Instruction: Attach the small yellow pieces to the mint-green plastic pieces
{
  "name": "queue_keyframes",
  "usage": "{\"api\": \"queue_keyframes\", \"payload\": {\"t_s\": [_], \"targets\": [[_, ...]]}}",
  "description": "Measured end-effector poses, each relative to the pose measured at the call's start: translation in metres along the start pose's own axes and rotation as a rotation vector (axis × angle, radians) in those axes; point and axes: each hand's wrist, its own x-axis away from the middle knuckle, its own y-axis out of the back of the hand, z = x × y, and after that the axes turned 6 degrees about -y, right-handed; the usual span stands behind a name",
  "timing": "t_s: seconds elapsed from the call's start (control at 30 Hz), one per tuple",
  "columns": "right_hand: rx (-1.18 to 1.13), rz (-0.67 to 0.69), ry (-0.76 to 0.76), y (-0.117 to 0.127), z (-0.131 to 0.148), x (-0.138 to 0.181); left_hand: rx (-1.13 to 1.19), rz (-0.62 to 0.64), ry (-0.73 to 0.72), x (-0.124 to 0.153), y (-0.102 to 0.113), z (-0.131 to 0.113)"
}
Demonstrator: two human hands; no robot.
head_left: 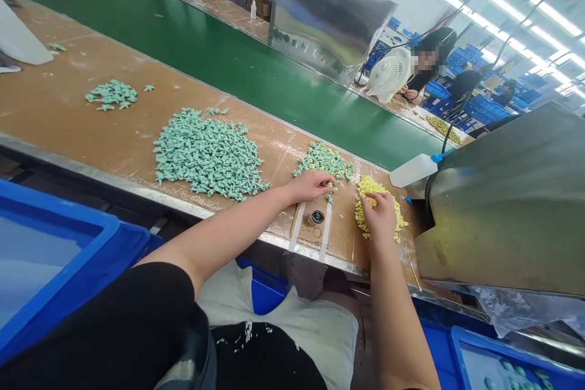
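My left hand [311, 186] rests curled on the brown worktop [68, 109], its fingertips pinching a small green piece at the near edge of a mixed green-and-yellow heap [324, 161]. My right hand [380, 216] lies on a pile of small yellow pieces [368, 186], fingers bent down into them; whether it holds one is hidden. Between the hands a small dark round cap [316, 217] sits between two white strips [297, 226]. A large heap of green pieces [208, 155] lies to the left.
A smaller green heap [112, 94] lies farther left. A green conveyor belt [237, 64] runs behind the worktop. A white squeeze bottle [414, 170] and a metal hood [507, 201] stand at right. Blue bins [55, 256] sit below. A person sits by a white fan [389, 75] across the belt.
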Motion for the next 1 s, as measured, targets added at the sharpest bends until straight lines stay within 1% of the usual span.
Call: {"api": "queue_keyframes", "payload": {"t_s": [0.1, 0.2, 0.3, 0.4, 0.5, 0.57, 0.67, 0.8, 0.9, 1.0], "targets": [[0.204, 0.104, 0.125, -0.006, -0.005, -0.011, -0.198, 0.093, -0.093, 0.001, 0.0, 0.001], [0.284, 0.138, 0.173, -0.011, -0.01, -0.02, -0.407, 0.142, -0.139, 0.004, 0.001, 0.0], [0.272, 0.141, 0.183, -0.014, -0.01, -0.024, -0.506, 0.176, -0.125, 0.005, 0.0, -0.002], [0.137, 0.108, 0.234, -0.017, 0.006, -0.017, -0.519, 0.168, -0.069, 0.006, -0.002, -0.005], [-0.146, 0.106, 0.255, -0.022, 0.034, -0.002, -0.451, 0.073, -0.007, 0.005, -0.003, -0.011], [-0.305, 0.1, 0.261, -0.025, 0.051, 0.009, -0.33, 0.039, 0.015, 0.004, -0.002, -0.013], [-0.44, 0.106, 0.297, -0.029, 0.065, 0.019, -0.078, 0.096, -0.007, 0.003, -0.001, -0.014], [-0.55, 0.089, 0.306, -0.032, 0.064, 0.024, 0.198, 0.189, -0.029, 0.001, 0.001, -0.016], [-0.603, 0.102, 0.305, -0.03, 0.064, 0.027, 0.27, 0.268, 0.002, 0.001, 0.003, -0.019], [-0.644, 0.138, 0.304, -0.027, 0.066, 0.028, 0.259, 0.266, 0.041, 0.002, 0.006, -0.022]]}}
